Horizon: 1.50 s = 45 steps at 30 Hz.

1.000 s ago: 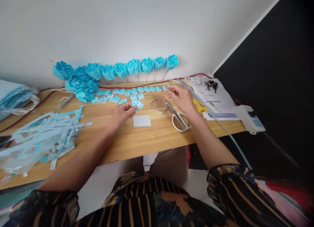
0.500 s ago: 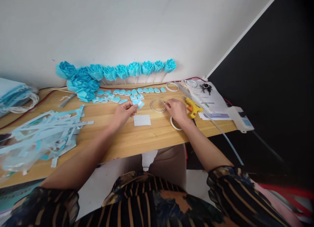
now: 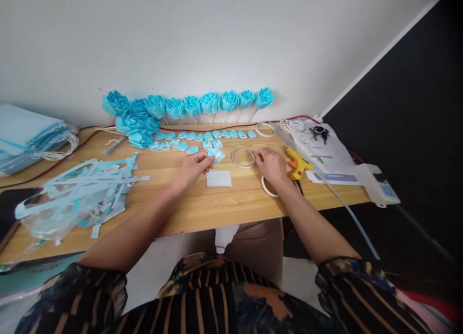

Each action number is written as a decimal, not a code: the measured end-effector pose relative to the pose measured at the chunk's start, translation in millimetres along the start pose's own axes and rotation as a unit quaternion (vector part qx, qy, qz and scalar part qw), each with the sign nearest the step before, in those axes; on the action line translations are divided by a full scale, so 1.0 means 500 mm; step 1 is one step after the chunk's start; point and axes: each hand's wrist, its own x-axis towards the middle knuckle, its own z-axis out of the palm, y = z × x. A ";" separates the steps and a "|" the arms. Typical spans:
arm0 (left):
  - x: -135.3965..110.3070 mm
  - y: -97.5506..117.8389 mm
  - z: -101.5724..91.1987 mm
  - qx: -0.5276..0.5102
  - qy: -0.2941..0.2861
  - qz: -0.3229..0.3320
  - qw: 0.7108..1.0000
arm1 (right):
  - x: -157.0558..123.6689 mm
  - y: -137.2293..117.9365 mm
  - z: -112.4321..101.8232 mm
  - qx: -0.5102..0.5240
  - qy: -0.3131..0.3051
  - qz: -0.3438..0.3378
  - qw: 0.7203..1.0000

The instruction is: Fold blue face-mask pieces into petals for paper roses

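Between the thumb and fingers of my left hand (image 3: 196,168) is a light blue petal piece (image 3: 217,155) with a pale strip on it. My right hand (image 3: 271,164) pinches the right side of a thin roll of tape (image 3: 243,158), its ring facing me. Below the petal piece lies a small white rectangular pad (image 3: 219,179). A second tape roll (image 3: 269,187) shows partly from under my right wrist. Just right of that hand is a yellow glue gun (image 3: 298,164). Rows of folded blue petals (image 3: 197,136) lie beyond my hands.
Blue paper flowers (image 3: 211,102) line the wall, with more heaped (image 3: 139,126) at their left. Tangled strips (image 3: 104,194) cover the table's left side, near a stack of blue sheets (image 3: 32,131). Keys (image 3: 320,132) rest on papers (image 3: 336,153) at the right.
The whole view has shifted, so everything sits farther right in the picture. Both hands keep the same holds, with little visible movement against the table.
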 end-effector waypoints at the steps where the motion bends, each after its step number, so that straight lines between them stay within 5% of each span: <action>1: 0.000 0.000 0.000 0.000 -0.001 -0.002 1.000 | 0.001 0.003 0.003 0.009 0.002 0.002 1.000; 15: -0.007 0.012 0.007 -0.019 -0.011 -0.028 0.999 | 0.004 0.021 0.003 0.262 0.057 0.084 0.960; 19: -0.008 0.013 0.007 -0.024 -0.021 -0.035 0.999 | 0.002 -0.010 -0.027 0.482 0.035 0.093 0.871; 23: -0.008 0.013 0.003 -0.018 -0.041 -0.024 0.999 | 0.002 -0.069 -0.061 0.639 -0.116 0.047 0.759; 27: -0.010 0.021 0.001 0.004 -0.061 -0.016 0.998 | 0.007 -0.122 -0.076 0.665 -0.223 0.012 0.712; 39: -0.005 0.008 0.002 -0.035 -0.050 -0.022 0.998 | 0.012 -0.150 -0.042 0.666 -0.187 0.030 0.721; 42: -0.003 0.006 0.003 -0.041 -0.032 -0.041 0.998 | 0.020 -0.152 -0.046 0.624 -0.161 0.005 0.764; 45: 0.000 0.006 0.002 -0.043 -0.017 -0.061 0.997 | 0.032 -0.154 -0.055 0.530 -0.061 -0.072 0.843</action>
